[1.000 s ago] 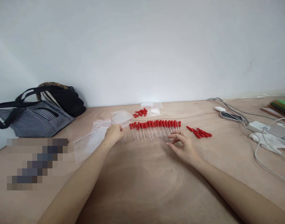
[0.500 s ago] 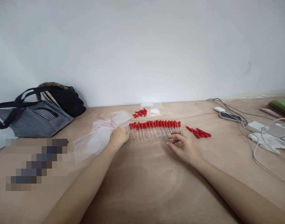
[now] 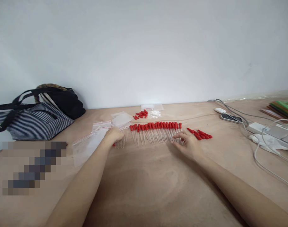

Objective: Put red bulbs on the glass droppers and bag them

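Note:
A row of droppers [image 3: 155, 126] with red rubber bulbs and clear tubes lies across the table, bulbs away from me. My left hand [image 3: 113, 135] is over the left side, back up, with several more clear tubes [image 3: 120, 143] showing under it. Its fingers are mostly hidden, so I cannot tell whether it grips them. At the right end of the row, my right hand [image 3: 187, 142] is open, thumb and curved fingers apart, close to the last tubes. Loose red bulbs [image 3: 201, 134] lie just beyond it, and another pile of red bulbs [image 3: 141, 114] is behind the row.
Clear zip bags [image 3: 88, 145] lie at the left, near a striped bag [image 3: 40, 121]. Behind the row are loose clear tubes [image 3: 154, 113]. On the right are a black device [image 3: 231, 118], a power strip [image 3: 276, 132] with cables, a crumpled tissue [image 3: 264, 141] and stacked books [image 3: 282, 108].
My left hand has moved left, and clear tubes now show beneath it and beside the row. My right hand has stayed at the row's right end, shifting only slightly.

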Demonstrator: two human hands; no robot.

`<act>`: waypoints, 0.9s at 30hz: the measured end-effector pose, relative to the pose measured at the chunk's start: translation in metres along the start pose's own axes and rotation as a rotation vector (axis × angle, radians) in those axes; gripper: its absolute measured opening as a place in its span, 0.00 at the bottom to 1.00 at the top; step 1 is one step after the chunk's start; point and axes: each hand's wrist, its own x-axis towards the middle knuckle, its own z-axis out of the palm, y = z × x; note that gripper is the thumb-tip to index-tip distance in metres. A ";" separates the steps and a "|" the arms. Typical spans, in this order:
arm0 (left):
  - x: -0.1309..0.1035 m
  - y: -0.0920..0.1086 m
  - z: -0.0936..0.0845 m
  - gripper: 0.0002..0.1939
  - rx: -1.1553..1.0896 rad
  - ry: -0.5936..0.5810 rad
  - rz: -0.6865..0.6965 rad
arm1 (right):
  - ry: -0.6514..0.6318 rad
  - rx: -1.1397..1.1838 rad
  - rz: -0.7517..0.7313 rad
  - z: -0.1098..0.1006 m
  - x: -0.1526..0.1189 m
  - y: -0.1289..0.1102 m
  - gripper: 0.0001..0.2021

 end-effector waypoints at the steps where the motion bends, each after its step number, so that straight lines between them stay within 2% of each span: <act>1: -0.001 -0.002 -0.001 0.15 -0.001 0.003 0.006 | 0.016 -0.034 0.030 -0.003 0.003 0.006 0.08; 6: -0.004 -0.005 0.000 0.15 -0.018 0.033 0.014 | 0.076 -0.221 0.166 -0.015 0.012 0.030 0.08; 11: -0.007 0.005 0.009 0.15 -0.055 0.090 0.045 | 0.035 -0.663 0.229 -0.030 0.016 0.037 0.10; 13: -0.007 0.011 0.013 0.15 -0.060 0.106 0.060 | 0.005 -0.739 0.251 -0.037 0.017 0.041 0.10; 16: -0.005 0.018 0.018 0.16 -0.047 0.112 0.064 | -0.050 -0.735 0.322 -0.048 0.020 0.051 0.10; 21: 0.003 0.024 0.021 0.18 -0.032 0.076 0.028 | -0.122 -0.657 0.539 -0.064 0.025 0.065 0.11; 24: 0.005 0.024 0.016 0.21 -0.029 0.050 0.019 | -0.176 -0.628 0.609 -0.068 0.027 0.062 0.12; 27: 0.002 0.020 0.005 0.20 -0.018 0.042 0.029 | -0.238 -0.628 0.634 -0.066 0.027 0.055 0.11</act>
